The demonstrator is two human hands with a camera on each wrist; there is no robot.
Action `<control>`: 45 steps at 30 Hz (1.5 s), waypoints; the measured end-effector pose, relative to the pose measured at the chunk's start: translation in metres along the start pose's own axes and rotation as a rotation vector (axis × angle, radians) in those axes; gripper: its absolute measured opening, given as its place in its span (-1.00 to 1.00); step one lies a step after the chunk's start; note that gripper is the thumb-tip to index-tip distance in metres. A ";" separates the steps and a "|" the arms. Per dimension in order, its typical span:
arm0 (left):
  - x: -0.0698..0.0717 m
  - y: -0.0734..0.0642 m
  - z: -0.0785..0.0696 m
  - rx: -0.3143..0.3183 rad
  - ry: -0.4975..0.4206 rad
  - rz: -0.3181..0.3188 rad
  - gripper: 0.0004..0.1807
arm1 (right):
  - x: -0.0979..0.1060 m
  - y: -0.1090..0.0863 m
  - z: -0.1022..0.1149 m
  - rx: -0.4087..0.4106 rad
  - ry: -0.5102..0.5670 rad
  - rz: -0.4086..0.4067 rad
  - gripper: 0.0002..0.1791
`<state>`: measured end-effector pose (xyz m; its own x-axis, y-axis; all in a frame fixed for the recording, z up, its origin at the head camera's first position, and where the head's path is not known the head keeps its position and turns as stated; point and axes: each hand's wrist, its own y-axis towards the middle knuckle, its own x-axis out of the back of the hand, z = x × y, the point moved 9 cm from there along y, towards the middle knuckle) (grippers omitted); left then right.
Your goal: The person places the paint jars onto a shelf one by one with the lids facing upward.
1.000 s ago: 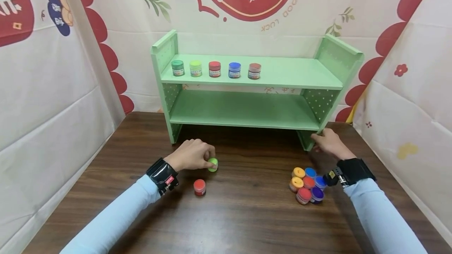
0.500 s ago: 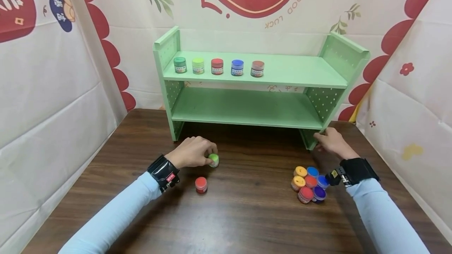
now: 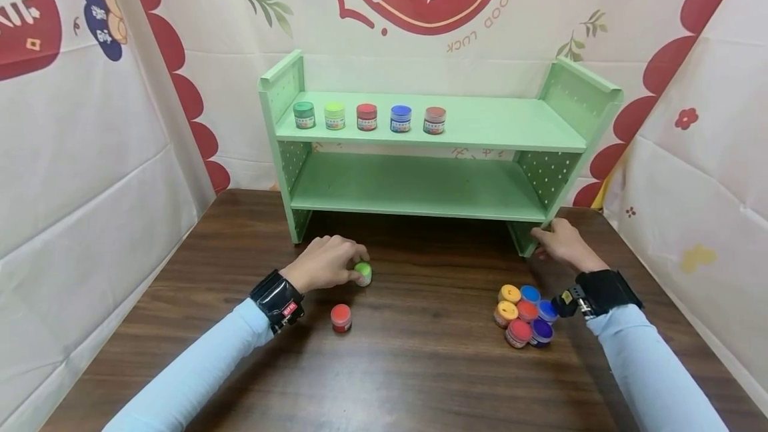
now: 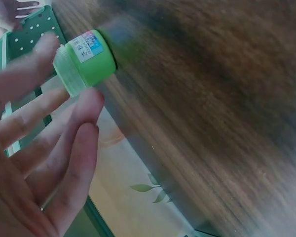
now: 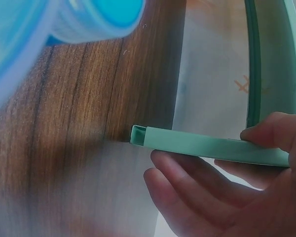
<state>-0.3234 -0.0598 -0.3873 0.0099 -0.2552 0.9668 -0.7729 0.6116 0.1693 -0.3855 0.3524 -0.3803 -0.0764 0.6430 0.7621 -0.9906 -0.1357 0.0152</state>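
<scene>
My left hand (image 3: 329, 263) is at a small light-green paint jar (image 3: 363, 274) on the dark wooden table, thumb and fingertips about its lid. In the left wrist view, the light-green paint jar (image 4: 91, 61) has a clear lid and a printed label, with thumb (image 4: 44, 57) and fingers at opposite sides of the lid. My right hand (image 3: 564, 245) grips the lower right side edge of the green two-tier shelf (image 3: 420, 185). In the right wrist view, thumb and fingers pinch the shelf's green metal edge (image 5: 197, 143). A red paint jar (image 3: 341, 318) stands nearer me.
Several paint jars stand in a row on the upper tier: dark green (image 3: 304, 115), light green (image 3: 335, 116), red (image 3: 367, 117), blue (image 3: 401, 119) and brown (image 3: 435, 121). A tight cluster of orange, red and blue jars (image 3: 519, 333) stands by my right wrist. Printed cloth (image 3: 96, 172) encloses the table.
My left thumb and fingers have shifted slightly around the light-green jar, so more of its lid and side shows. My right hand has stayed on the shelf edge.
</scene>
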 end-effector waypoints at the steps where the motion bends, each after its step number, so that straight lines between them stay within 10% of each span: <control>1: 0.001 0.000 -0.001 -0.004 0.005 -0.008 -0.69 | 0.000 0.001 0.000 0.001 -0.001 -0.002 -0.58; 32: -0.007 0.001 -0.006 -0.009 -0.057 0.070 -0.67 | -0.001 -0.004 0.009 0.014 -0.034 -0.003 -0.56; 45: 0.062 0.046 -0.051 -0.137 -0.054 -0.092 -0.63 | 0.000 -0.003 0.002 0.021 -0.011 -0.010 -0.58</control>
<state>-0.3257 -0.0096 -0.3099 0.0393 -0.3521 0.9351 -0.6768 0.6791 0.2841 -0.3827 0.3506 -0.3791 -0.0649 0.6365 0.7685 -0.9887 -0.1453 0.0369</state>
